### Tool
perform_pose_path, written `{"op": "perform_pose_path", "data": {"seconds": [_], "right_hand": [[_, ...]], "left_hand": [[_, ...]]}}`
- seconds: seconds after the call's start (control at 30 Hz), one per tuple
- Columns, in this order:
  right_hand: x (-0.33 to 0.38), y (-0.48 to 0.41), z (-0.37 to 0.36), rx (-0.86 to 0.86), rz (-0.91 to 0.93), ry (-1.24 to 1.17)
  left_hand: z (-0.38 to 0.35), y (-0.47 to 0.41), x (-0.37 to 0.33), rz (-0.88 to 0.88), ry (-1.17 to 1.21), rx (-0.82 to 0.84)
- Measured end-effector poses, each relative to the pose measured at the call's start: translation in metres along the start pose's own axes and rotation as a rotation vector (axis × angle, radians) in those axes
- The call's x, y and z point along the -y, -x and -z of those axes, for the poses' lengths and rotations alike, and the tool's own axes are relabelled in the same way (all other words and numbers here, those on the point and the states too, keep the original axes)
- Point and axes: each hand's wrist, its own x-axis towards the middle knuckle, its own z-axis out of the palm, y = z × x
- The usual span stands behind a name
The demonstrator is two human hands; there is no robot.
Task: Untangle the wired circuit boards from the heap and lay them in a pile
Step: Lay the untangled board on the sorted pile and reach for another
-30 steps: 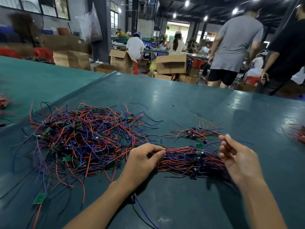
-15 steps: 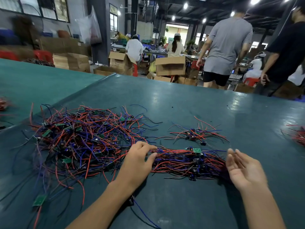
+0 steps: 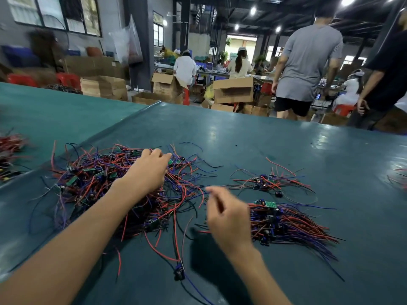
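Snag risk at the heap

Heap (image 3: 92,183) lies left on tabletop (image 3: 242,137). Left hand (image 3: 148,172) grip curls into its wires. Right hand (image 3: 226,216) is blurred, grip cannot be told. Pile (image 3: 293,227) lies right. A hasty pull would likely drag tangled neighbours along.

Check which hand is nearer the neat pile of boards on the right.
Right. The right hand hovers just left of the sorted pile, at its near edge. The left hand is farther left, down on the tangled heap.

factory assembly hall: long green worktables (image 3: 242,133), stacked cardboard cartons (image 3: 233,90), seated workers (image 3: 185,68), exposed ceiling lights (image 3: 253,10).
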Motion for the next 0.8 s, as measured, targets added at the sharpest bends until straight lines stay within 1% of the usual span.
{"op": "perform_pose_path", "data": {"seconds": [0.1, 0.13, 0.2, 0.3, 0.4, 0.5, 0.67, 0.8], "right_hand": [[-0.004, 0.027, -0.024, 0.185, 0.35, 0.161], [-0.008, 0.031, -0.025, 0.22, 0.429, 0.166], [-0.015, 0.034, -0.023, 0.233, 0.486, 0.142], [-0.02, 0.031, -0.018, 0.193, 0.418, 0.083], [-0.019, 0.03, -0.017, 0.171, 0.348, 0.042], [-0.019, 0.03, -0.016, 0.171, 0.326, 0.025], [-0.018, 0.029, -0.015, 0.17, 0.3, 0.015], [-0.016, 0.029, -0.014, 0.187, 0.273, 0.01]], "left_hand": [[-0.004, -0.017, -0.004, -0.165, -0.151, 0.067], [-0.006, -0.019, -0.008, -0.212, -0.232, 0.088], [-0.014, -0.022, -0.013, -0.307, -0.353, 0.086], [-0.015, -0.023, -0.016, -0.409, -0.442, 0.063], [-0.011, -0.022, -0.019, -0.435, -0.447, -0.03], [0.0, -0.024, -0.022, -0.449, -0.311, -0.129], [0.036, -0.025, -0.017, -0.582, -0.097, -0.24], [0.075, -0.015, -0.013, -0.576, 0.168, -0.252]]}}
